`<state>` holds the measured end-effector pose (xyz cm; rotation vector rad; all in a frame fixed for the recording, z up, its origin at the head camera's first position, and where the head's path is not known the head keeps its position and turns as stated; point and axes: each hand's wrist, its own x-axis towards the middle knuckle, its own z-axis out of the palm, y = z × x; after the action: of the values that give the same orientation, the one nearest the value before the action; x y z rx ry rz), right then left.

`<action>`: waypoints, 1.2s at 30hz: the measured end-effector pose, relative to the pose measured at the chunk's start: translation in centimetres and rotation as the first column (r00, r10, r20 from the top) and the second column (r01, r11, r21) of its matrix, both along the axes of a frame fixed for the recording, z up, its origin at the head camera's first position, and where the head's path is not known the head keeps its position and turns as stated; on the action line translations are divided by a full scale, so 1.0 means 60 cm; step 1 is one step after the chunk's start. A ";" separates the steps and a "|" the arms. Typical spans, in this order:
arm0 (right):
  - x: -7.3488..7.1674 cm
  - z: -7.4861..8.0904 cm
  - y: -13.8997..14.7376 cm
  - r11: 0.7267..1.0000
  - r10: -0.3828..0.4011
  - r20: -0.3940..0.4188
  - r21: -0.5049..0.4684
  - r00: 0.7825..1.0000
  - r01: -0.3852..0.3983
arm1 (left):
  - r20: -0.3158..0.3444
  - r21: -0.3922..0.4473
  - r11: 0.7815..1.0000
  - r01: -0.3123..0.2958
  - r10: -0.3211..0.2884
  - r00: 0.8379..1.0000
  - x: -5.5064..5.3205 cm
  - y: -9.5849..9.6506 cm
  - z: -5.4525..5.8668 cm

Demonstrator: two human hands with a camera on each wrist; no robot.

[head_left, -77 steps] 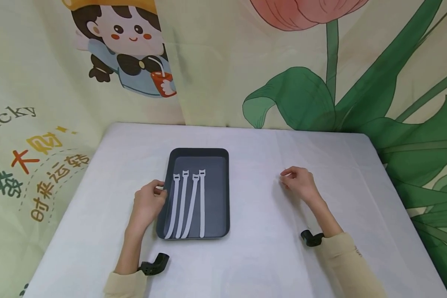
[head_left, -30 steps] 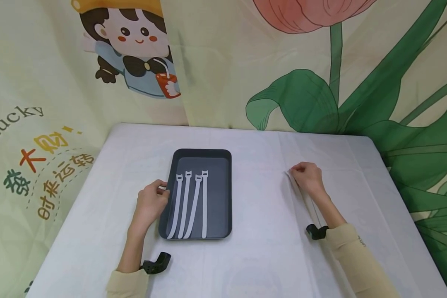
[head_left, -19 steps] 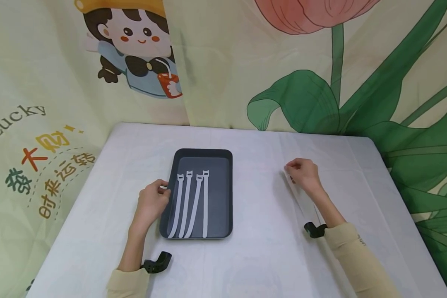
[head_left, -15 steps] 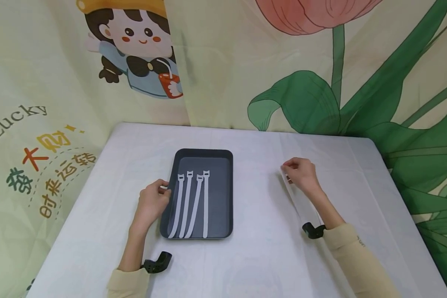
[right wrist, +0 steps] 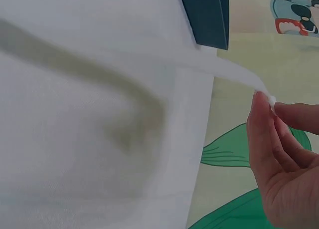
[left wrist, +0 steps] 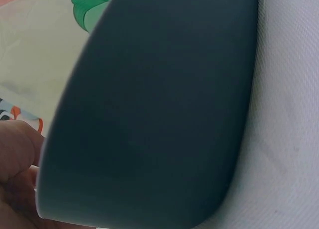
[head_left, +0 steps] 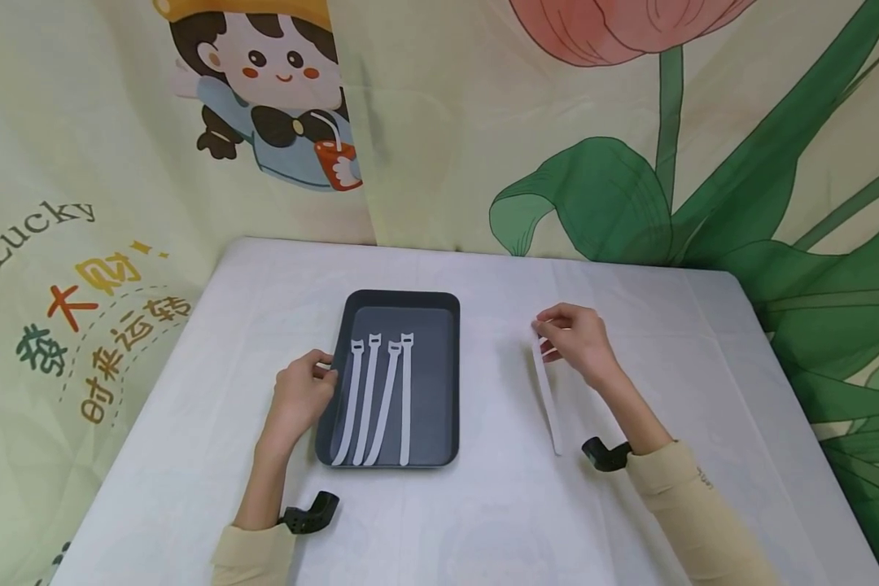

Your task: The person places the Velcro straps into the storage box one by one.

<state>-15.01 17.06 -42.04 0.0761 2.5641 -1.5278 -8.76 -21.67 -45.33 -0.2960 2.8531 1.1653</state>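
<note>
Between thumb and fingertips, my right hand (head_left: pixel 582 346) pinches one end of a white strap-like cable tie (head_left: pixel 546 399). Its long tail hangs toward the near side, above the table to the right of the tray. The right wrist view shows the tie (right wrist: pixel 214 67) bending over from the fingertips. My left hand (head_left: pixel 302 395) holds the left rim of a dark grey tray (head_left: pixel 434 391), fingers curled at the edge. In the left wrist view the tray's outer wall (left wrist: pixel 154 114) hides most of that hand. Several matching white cable ties (head_left: pixel 406 399) lie lengthwise inside the tray, slotted heads at the far end.
A white cloth covers the table (head_left: pixel 498 505). Behind it hangs a printed curtain (head_left: pixel 425 122) with a cartoon figure, a tulip and leaves. Black wrist cameras (head_left: pixel 311 514) sit on both forearms, below the hands.
My right hand has moved left, closer to the tray, carrying the cable tie, whose tail now hangs clear of the forearm. The left hand keeps its place at the tray; the head view shifts slightly.
</note>
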 end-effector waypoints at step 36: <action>0.006 0.023 -0.103 0.926 0.139 0.008 -0.356 0.990 -0.127 | -0.006 -0.001 1.000 -0.007 0.007 1.000 -0.002 -0.003 -0.006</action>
<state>-14.65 10.89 -40.64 -0.1119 2.1754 -1.8863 -8.87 -21.86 -45.69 -0.3030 2.8600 1.1683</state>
